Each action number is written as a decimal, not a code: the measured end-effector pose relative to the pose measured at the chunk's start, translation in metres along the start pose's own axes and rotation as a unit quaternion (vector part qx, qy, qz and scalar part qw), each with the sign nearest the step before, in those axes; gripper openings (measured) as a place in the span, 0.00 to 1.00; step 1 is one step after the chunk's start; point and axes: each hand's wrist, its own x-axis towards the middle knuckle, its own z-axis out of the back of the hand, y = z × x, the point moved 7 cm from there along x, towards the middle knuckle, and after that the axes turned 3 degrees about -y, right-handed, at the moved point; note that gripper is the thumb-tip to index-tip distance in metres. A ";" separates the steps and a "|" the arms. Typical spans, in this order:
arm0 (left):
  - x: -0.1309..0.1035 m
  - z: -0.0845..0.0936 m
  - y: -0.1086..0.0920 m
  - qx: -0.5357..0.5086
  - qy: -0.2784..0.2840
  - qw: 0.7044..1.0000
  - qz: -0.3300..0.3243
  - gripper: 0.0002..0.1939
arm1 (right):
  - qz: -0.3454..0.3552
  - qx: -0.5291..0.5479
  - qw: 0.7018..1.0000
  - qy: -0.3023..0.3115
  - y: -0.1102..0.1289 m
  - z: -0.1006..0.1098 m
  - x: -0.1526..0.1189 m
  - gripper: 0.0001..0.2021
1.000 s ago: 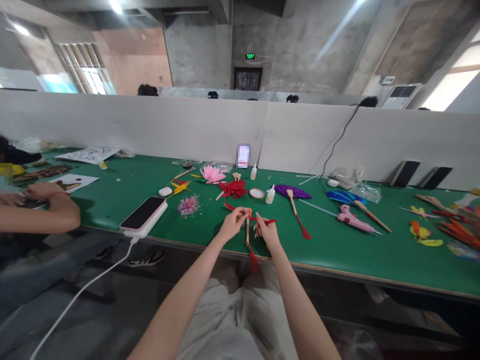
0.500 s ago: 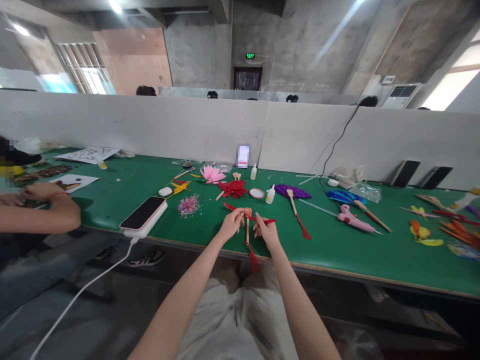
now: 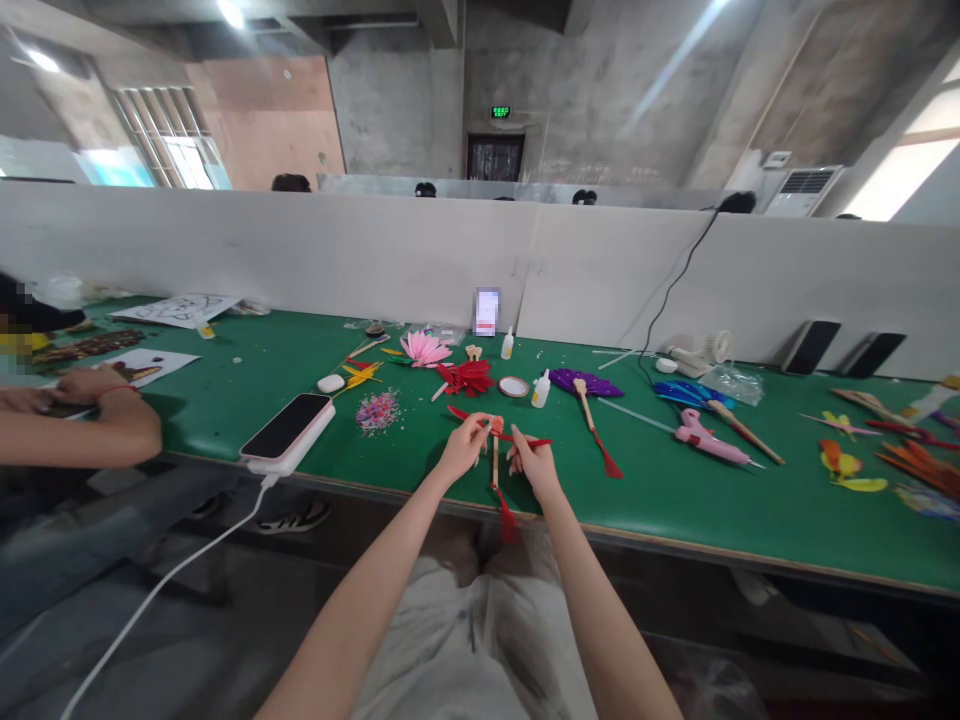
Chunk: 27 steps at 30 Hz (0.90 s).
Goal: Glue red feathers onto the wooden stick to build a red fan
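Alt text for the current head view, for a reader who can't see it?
A person's left hand is at the top of a wooden handle with a red tassel, while the right hand close by grips a slim red piece. Around them on a green table are a pink flower, a purple fan-like piece, a pink glue gun and a black-screened phone.

Bare left forearm [image 3: 360,595] and right forearm [image 3: 606,595] stretch from the near side, converging at center, the left hand [image 3: 463,450] and right hand [image 3: 535,464] close but apart, fingers bent in pinching grips.
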 end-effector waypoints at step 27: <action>-0.003 0.038 0.009 -0.038 -0.203 0.977 0.050 0.13 | 0.026 -0.002 1.000 -0.010 0.014 0.004 -0.007 0.22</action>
